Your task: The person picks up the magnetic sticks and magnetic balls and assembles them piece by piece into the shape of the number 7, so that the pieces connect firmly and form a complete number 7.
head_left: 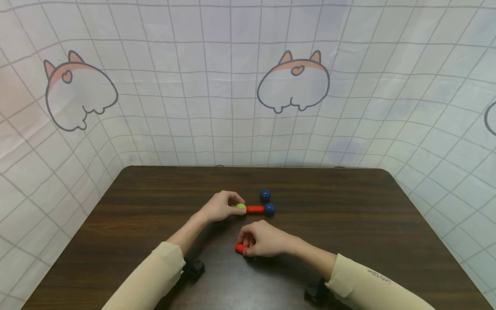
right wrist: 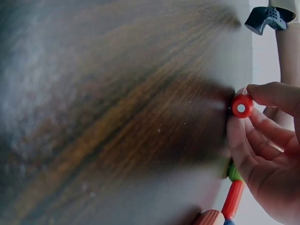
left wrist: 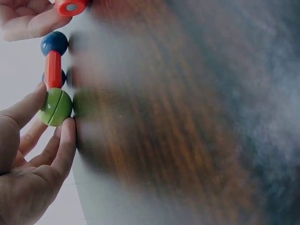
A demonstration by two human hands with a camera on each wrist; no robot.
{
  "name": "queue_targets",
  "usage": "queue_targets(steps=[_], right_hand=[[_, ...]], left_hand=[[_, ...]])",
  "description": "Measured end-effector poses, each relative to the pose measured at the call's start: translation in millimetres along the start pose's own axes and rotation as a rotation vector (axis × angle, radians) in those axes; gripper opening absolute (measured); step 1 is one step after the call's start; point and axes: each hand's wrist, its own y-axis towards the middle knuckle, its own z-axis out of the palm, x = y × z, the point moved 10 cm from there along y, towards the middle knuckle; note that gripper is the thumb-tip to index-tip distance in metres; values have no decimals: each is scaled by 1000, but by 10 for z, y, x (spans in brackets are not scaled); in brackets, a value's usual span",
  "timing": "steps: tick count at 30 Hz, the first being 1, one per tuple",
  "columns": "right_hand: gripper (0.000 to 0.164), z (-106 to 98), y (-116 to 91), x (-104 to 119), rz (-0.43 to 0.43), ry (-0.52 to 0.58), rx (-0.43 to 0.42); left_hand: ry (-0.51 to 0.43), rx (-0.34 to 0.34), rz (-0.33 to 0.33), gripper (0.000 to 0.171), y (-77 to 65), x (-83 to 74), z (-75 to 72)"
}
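Note:
My left hand (head_left: 221,207) pinches a lime-green ball (left wrist: 56,107) between thumb and fingertips. That ball meets one end of a ridged red rod (head_left: 255,209), and a dark blue ball (head_left: 269,209) sits at the rod's other end. Just behind, a second blue ball (head_left: 265,195) lies apart on the table. Nearer the front, my right hand (head_left: 268,239) holds another short red rod (head_left: 240,248) between thumb and fingers. The right wrist view shows this rod's round end (right wrist: 241,107) with a pale silvery disc at its centre.
The dark wood-grain table (head_left: 155,189) has rounded back corners. A white grid-patterned curtain (head_left: 186,107) with cartoon animal drawings surrounds its back and sides. Black wrist devices hang under both forearms, the left one (head_left: 193,270) near the tabletop. A ridged reddish piece (right wrist: 210,218) is cut off in the right wrist view.

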Motion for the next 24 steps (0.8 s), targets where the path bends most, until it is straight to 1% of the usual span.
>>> queue_targets(steps=[15, 24], right_hand=[[21, -27, -32, 22, -24, -23, -21], [19, -154, -132, 21, -40, -26, -52]], left_hand=[[-4, -4, 1, 27, -2, 6, -3], [-11, 4, 4, 27, 0, 8, 8]])
